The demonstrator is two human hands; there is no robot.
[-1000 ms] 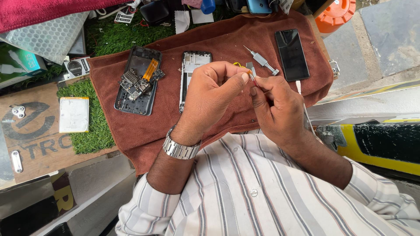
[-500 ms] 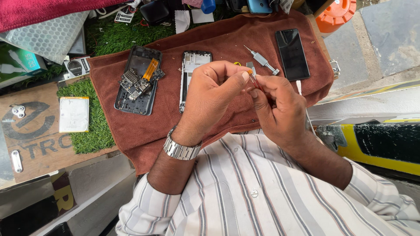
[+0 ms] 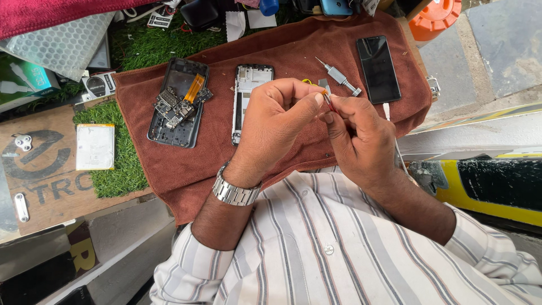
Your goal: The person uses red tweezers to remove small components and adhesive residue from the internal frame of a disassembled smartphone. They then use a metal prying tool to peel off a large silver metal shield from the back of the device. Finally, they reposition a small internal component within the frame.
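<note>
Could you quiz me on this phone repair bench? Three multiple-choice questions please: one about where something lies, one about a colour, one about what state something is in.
1. Where does the small screwdriver lie?
A. On the brown cloth, between the hands and the dark phone screen
B. On the green turf beside the white battery
C. In the orange container

2. What colour is the flat ribbon cable on the opened phone body?
A. Blue
B. Orange
C. White

3. How do the two hands stand?
A. Both flat on the cloth
B. One hand in a pocket
C. Raised together, left hand and right hand pinching a tiny part between them

Answers:
1 A, it rests on the cloth left of the screen.
2 B, the strip is plainly orange.
3 C, the fingertips meet above the cloth.
</note>
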